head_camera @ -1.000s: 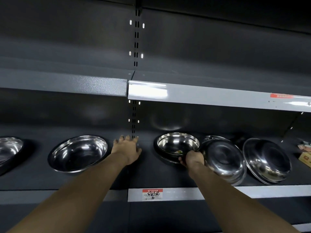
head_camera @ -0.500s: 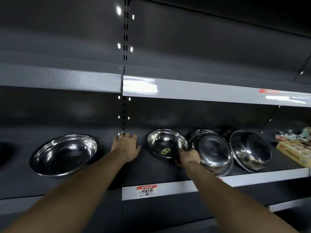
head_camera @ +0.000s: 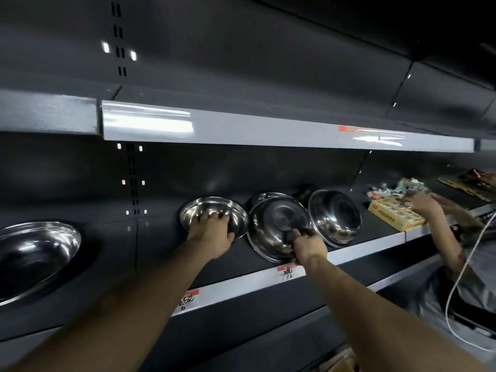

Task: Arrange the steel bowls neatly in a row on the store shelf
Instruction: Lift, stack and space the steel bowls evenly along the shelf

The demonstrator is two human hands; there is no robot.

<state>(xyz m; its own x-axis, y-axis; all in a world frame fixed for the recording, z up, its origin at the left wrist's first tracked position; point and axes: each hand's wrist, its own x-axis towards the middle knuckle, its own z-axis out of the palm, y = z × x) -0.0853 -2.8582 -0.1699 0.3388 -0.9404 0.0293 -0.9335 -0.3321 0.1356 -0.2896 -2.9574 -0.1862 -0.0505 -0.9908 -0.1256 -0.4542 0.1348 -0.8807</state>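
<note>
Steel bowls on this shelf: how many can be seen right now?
4, possibly more. One bowl at far left; one under the left hand; a tilted one gripped by the right hand, with another rim behind it; one leaning farther right.

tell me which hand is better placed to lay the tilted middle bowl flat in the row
Right. The right hand already pinches the lower rim of the tilted bowl. The left hand rests in the upright bowl beside it.
</note>
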